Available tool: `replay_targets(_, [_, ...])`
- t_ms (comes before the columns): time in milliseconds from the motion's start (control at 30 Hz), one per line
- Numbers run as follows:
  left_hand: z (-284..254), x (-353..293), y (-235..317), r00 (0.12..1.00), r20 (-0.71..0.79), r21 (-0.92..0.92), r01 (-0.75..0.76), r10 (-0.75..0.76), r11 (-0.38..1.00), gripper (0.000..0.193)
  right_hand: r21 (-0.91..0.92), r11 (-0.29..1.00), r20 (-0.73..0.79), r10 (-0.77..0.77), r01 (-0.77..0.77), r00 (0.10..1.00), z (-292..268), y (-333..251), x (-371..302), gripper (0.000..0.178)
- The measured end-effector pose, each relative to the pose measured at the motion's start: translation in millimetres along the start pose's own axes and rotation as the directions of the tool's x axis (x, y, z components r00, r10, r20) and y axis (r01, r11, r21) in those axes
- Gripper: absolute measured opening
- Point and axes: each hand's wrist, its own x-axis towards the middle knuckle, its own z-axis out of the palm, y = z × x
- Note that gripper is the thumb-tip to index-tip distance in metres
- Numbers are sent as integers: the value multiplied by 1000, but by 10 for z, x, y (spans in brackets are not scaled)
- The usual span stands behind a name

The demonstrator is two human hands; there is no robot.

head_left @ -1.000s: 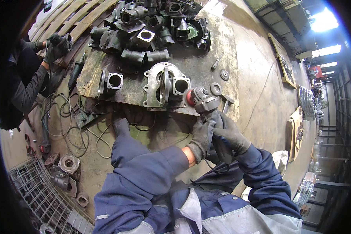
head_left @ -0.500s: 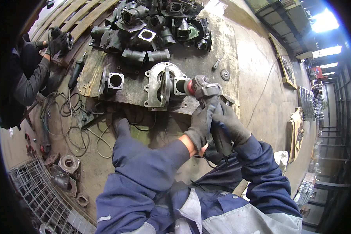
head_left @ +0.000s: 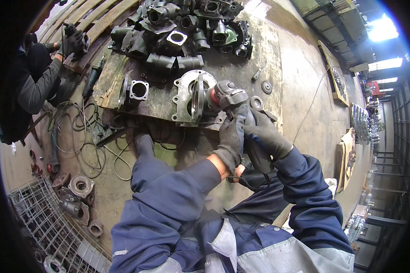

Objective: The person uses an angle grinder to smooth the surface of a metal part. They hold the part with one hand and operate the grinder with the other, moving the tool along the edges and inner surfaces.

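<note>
My left hand [head_left: 231, 140], in a dark grey glove, is wrapped round the front of an angle grinder [head_left: 229, 93]. Further back, my gloved right hand [head_left: 269, 135] grips the same tool's dark body, and its cord loops below. The red-rimmed disc [head_left: 213, 97] at the grinder's head is against or right beside a grey metal casting [head_left: 181, 101]. The casting has a wide flange with bolt holes and a second flange standing upright; the grinder hides its right side. A smaller casting with a square flange [head_left: 139, 90] sits to its left on the board.
Dark castings [head_left: 175, 38] are heaped at the back of the worn board [head_left: 269, 68]. Loose discs [head_left: 266, 87] and a thin tool [head_left: 258, 71] lie at right. Cables [head_left: 84, 136] coil on the floor at left, near a wire basket [head_left: 45, 218]. A co-worker [head_left: 41, 86] handles a part at far left.
Both hands have brought the grinder left, so its head now overlaps the casting's right side. A loose disc behind the tool has come into view. The whole scene has shifted slightly.
</note>
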Motion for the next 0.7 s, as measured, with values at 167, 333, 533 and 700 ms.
replay_targets(167, [-15, -190, -98, 1000, -8, 19, 23, -23, 1000, 55, 31, 999, 50, -27, 26, 998, -5, -64, -205, 71])
replay_targets(333, [-61, -251, -286, 1000, -10, 16, -27, 28, 999, 52, -64, 998, 62, -1, 5, 998, -8, -27, -355, 72])
replay_targets(533, [-130, -301, -377, 999, 31, 1, -37, 37, 999, 48, 37, 999, 97, 4, -8, 995, 36, 32, -409, 74])
replay_targets(700, [-122, -374, -415, 999, 52, 95, 7, -12, 995, 44, -24, 1000, 57, 12, -11, 998, 7, 79, -536, 75])
